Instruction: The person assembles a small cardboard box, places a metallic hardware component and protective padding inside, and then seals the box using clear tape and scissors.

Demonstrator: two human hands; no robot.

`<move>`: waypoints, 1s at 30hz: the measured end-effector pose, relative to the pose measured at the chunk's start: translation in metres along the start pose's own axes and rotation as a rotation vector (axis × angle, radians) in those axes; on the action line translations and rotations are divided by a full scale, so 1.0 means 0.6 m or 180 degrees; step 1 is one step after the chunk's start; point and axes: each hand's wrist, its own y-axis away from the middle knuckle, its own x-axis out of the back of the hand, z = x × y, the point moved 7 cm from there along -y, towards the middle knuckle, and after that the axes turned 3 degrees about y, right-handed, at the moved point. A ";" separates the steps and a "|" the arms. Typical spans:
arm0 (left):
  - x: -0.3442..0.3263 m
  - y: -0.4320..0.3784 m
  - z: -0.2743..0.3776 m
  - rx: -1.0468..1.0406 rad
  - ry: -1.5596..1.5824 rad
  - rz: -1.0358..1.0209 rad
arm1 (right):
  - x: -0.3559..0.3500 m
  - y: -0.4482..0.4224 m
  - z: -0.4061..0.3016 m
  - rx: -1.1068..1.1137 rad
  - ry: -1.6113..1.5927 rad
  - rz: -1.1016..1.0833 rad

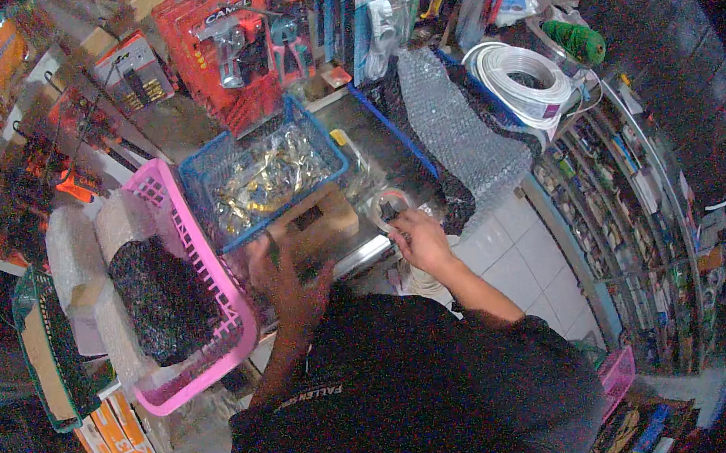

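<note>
My left hand (286, 276), blurred, is around the near left end of a small brown cardboard box (335, 213), its fingers and thumb apart on either side. The box has a dark rectangular patch on its upper face. My right hand (426, 237) grips the near right edge of a roll of clear tape (375, 207), with a dark piece at its centre. Directly behind the box sits a blue plastic basket (227, 245) of small clear bags with brass-coloured and silvery metal parts. Both hands are over the dark counter top (387, 139).
A pink plastic basket (197, 373) with bubble-wrapped packages stands at left. Bubble wrap (452, 133) hangs over the counter's right side, near a coil of white cable (486, 77). Packaged tools (215, 51) hang behind. A stocked shelf rack (631, 220) stands at right, beyond the tiled floor (517, 257).
</note>
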 end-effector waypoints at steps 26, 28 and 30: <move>-0.134 -0.052 0.120 0.0800 0.3654 -0.1270 | 0.107 0.090 -0.060 -0.0577 -0.2427 0.0244; -0.118 -0.059 0.122 0.0593 0.3278 -0.1146 | 0.111 0.087 -0.067 -0.0651 -0.2374 0.0167; -0.125 -0.057 0.110 0.0464 0.3235 -0.0966 | 0.111 0.083 -0.073 -0.0645 -0.2355 0.0126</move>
